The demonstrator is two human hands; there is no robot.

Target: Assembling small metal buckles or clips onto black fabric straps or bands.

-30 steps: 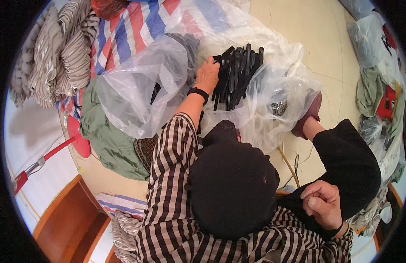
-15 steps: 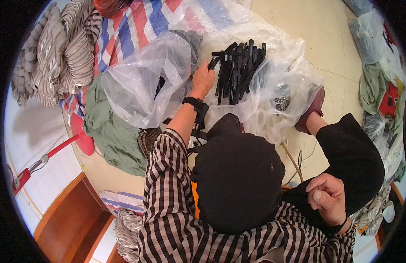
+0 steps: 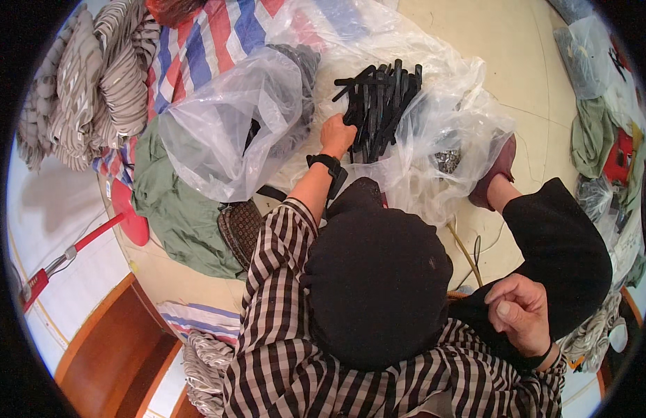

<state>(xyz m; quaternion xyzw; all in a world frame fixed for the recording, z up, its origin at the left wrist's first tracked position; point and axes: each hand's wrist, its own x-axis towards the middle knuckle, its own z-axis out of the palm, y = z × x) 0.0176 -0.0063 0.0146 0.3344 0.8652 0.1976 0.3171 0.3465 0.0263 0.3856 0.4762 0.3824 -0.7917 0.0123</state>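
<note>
A pile of flat black strips [image 3: 376, 104] lies on a clear plastic sheet in front of me, most of them lengthwise and a few crossing at the top. My left hand [image 3: 339, 134] reaches to the pile's lower left edge. Its fingers are curled in, with the tips against the strips, and anything between them is hidden. Over my bent right leg rests my right hand [image 3: 519, 313], closed in a loose curl, with nothing showing in it. To the right of the pile, a clear plastic bag [image 3: 441, 129] has small dark pieces [image 3: 448, 161] inside.
Another clear bag [image 3: 232, 125] with dark grey material lies left of my left hand, beside green cloth [image 3: 180, 202]. Striped woven sheeting [image 3: 218, 42] spreads behind. Bundled grey cords [image 3: 117, 76] stand at far left, near a red pole [image 3: 100, 235]. A black cap [image 3: 379, 285] covers the lower middle.
My left hand has shifted down and to the right, from the pile's upper left strips to its lower left edge. The right hand has stayed in place.
</note>
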